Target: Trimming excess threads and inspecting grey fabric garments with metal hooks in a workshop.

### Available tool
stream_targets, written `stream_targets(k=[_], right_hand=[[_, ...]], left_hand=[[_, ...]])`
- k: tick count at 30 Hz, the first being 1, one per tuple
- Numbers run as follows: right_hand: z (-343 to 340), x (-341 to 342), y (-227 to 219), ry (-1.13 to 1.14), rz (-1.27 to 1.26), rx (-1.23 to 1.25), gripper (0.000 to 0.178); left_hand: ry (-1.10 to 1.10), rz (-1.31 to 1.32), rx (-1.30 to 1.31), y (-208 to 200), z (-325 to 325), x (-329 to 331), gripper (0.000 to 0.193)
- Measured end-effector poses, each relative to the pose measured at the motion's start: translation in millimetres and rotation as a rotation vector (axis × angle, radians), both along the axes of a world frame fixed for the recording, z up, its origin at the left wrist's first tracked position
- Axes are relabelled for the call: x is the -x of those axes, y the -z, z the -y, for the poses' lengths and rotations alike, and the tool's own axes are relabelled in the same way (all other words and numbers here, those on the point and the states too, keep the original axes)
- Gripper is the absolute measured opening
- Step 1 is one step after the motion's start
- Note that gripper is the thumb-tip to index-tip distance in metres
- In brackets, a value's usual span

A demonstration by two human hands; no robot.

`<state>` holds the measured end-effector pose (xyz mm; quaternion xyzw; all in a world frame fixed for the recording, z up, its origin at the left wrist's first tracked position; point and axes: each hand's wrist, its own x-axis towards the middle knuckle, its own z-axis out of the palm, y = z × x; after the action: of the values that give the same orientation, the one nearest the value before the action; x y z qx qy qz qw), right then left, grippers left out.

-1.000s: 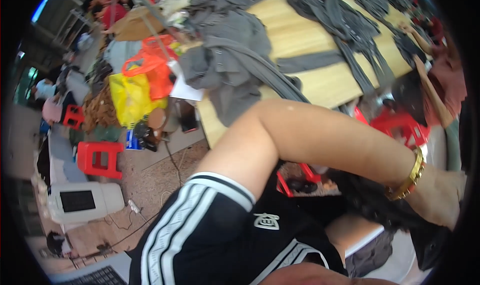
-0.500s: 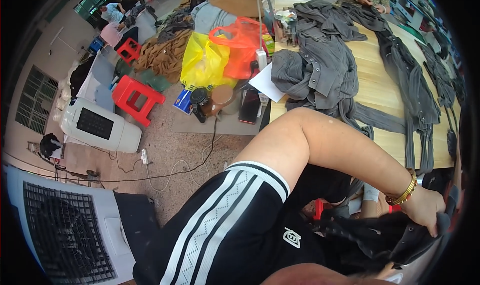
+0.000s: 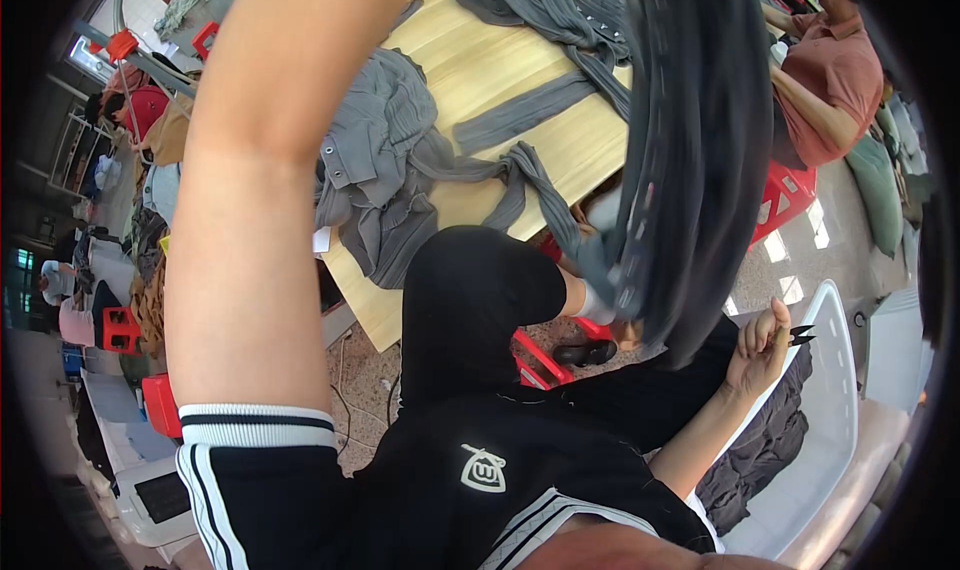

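Observation:
My left arm rises across the left side and leaves through the top edge, so its hand is out of sight. From the top edge hangs a dark grey buttoned garment, smeared by motion; what holds it does not show. Low on the right is my right hand, fingers closed around small black thread snips with their tips pointing right. That hand is apart from the hanging garment, beside a white plastic bin.
Grey garments with long straps lie across a wooden table. Dark clothing fills part of the bin. At the right sits a person in a salmon shirt, by a red stool. A cable stand rises at far left.
My left arm has swung from the lower right up past the top edge, and the dark garment now hangs high. My right hand with the snips has come into view. The whole view has turned.

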<state>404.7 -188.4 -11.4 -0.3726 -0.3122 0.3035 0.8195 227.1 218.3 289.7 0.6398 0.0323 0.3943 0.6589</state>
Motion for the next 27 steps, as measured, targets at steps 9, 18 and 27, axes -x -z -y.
stream_targets(k=[9,18,27], right_hand=[[16,-4,11,0.090,0.090,0.159,0.027],[1,9,-8,0.288,-0.027,0.283,0.025],[-33,44,4,0.106,0.021,0.375,0.030]], left_hand=[[-0.451,-1.024,-0.469,120,-88,149,0.036],[-0.849,-1.358,-0.711,280,-60,305,0.044],[-0.870,-0.859,-0.769,287,19,316,0.040]])
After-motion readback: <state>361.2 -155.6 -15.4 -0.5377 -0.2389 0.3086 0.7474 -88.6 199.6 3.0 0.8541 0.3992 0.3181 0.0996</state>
